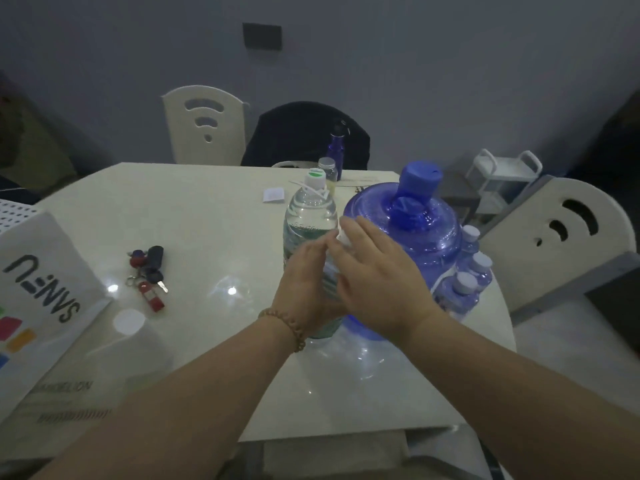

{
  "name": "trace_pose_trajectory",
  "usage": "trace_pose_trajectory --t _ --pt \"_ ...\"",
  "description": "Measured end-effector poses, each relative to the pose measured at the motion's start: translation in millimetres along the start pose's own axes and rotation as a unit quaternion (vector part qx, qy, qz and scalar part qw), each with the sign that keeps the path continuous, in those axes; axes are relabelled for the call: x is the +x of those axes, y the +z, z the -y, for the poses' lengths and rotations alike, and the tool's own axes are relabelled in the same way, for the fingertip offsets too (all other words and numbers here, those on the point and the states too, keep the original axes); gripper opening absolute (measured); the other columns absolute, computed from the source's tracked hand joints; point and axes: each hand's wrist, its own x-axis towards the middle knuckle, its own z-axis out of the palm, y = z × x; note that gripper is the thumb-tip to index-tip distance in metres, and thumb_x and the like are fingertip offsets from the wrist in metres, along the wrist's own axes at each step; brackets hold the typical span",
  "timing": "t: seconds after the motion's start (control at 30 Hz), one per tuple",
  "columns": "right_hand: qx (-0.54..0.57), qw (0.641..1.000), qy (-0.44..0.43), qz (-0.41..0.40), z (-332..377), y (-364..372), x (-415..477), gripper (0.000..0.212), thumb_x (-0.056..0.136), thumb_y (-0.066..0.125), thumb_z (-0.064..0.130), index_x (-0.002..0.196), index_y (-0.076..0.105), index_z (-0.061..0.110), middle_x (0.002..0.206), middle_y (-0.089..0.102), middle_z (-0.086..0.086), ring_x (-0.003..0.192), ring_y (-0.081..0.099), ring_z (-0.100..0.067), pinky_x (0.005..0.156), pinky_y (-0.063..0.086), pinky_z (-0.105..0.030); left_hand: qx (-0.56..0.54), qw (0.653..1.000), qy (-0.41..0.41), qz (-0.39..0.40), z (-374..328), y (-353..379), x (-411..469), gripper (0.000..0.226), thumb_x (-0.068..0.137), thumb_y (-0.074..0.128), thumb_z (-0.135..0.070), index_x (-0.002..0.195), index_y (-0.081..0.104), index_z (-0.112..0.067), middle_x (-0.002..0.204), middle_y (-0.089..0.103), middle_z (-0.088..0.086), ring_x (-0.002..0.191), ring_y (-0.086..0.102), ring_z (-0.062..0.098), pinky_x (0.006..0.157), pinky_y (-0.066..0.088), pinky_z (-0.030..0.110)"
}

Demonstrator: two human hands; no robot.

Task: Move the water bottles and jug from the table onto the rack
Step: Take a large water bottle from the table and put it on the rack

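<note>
A large blue water jug point(408, 230) with a blue cap stands on the white table point(194, 216), right of centre. Just left of it is a tall clear bottle point(310, 216) with a white and green cap. A nearer clear bottle point(329, 275) with a white cap stands between my hands. My left hand point(304, 282) is curled around its left side. My right hand point(377, 275) lies against its right side with fingers spread, in front of the jug. A pack of small blue-tinted bottles point(474, 271) sits to the right of the jug. The white rack point(502, 174) stands beyond the table's far right corner.
A purple bottle point(335, 148) and a small clear jar point(327, 169) stand at the table's far edge. Keys point(149, 275) lie left of centre, a printed white box point(45, 271) at the left edge. Chairs point(204, 123) stand behind and at the right point(561, 237).
</note>
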Motion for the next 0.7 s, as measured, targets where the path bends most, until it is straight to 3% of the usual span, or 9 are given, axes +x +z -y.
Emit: trace_pose_trajectory --t 0.17,0.33,0.43,0.6,0.67,0.7 --pt "-0.023 0.998 -0.053 -0.021 -20.4 -3.2 -67.9 0.059 0.086 0.066 0.025 0.137 0.044 0.007 0.144 0.040 -0.022 0.134 0.036 -0.037 0.110 0.029 -0.051 0.097 0.994 0.038 0.013 -20.6 23.1 -33.6 0.091 0.063 0.079 -0.054 0.138 0.032 -0.034 0.133 0.044 -0.009 0.119 0.041 0.007 0.102 0.038 0.025" --pt "-0.038 0.993 -0.082 -0.074 -43.6 6.1 -152.8 0.051 0.089 0.057 0.023 0.135 0.043 0.007 0.137 0.048 -0.023 0.128 0.043 -0.037 0.109 0.031 -0.054 0.184 0.975 0.120 0.028 -47.8 52.7 -73.2 0.086 0.060 0.081 -0.044 0.133 0.038 -0.031 0.128 0.050 0.010 0.114 0.048 0.025 0.098 0.042 0.041" --pt "-0.024 0.997 -0.072 -0.019 -58.1 16.4 -192.2 0.057 0.082 0.057 0.023 0.134 0.043 0.005 0.136 0.050 -0.021 0.126 0.046 -0.036 0.107 0.033 -0.052 0.217 0.964 0.143 0.050 -61.6 74.3 -91.0 0.082 0.055 0.080 -0.034 0.128 0.042 -0.034 0.121 0.054 0.009 0.108 0.050 0.028 0.091 0.042 0.042" --pt "0.035 0.986 0.005 0.161 -74.0 42.2 -229.3 0.095 0.064 0.080 0.034 0.140 0.037 -0.004 0.144 0.039 -0.024 0.131 0.040 -0.040 0.104 0.036 -0.054 0.276 0.944 0.135 0.120 -75.9 116.2 -108.2 0.086 0.047 0.080 -0.023 0.125 0.045 -0.031 0.118 0.054 0.004 0.105 0.049 0.026 0.087 0.039 0.043" --pt "0.034 0.975 0.038 0.216 -79.3 54.8 -237.3 0.104 0.063 0.080 0.039 0.143 0.030 -0.004 0.147 0.034 -0.024 0.133 0.037 -0.040 0.107 0.030 -0.052 0.301 0.932 0.135 0.149 -77.7 135.1 -109.6 0.090 0.041 0.082 -0.020 0.124 0.047 -0.026 0.118 0.055 0.002 0.104 0.050 0.026 0.087 0.039 0.041" --pt "0.031 0.971 0.047 0.233 -79.3 58.3 -239.3 0.107 0.069 0.076 0.042 0.146 0.017 -0.003 0.152 0.024 -0.023 0.137 0.029 -0.038 0.111 0.021 -0.048 0.312 0.926 0.132 0.168 -78.2 140.0 -109.3 0.089 0.041 0.082 -0.019 0.124 0.048 -0.024 0.118 0.055 0.002 0.104 0.050 0.025 0.088 0.039 0.041"
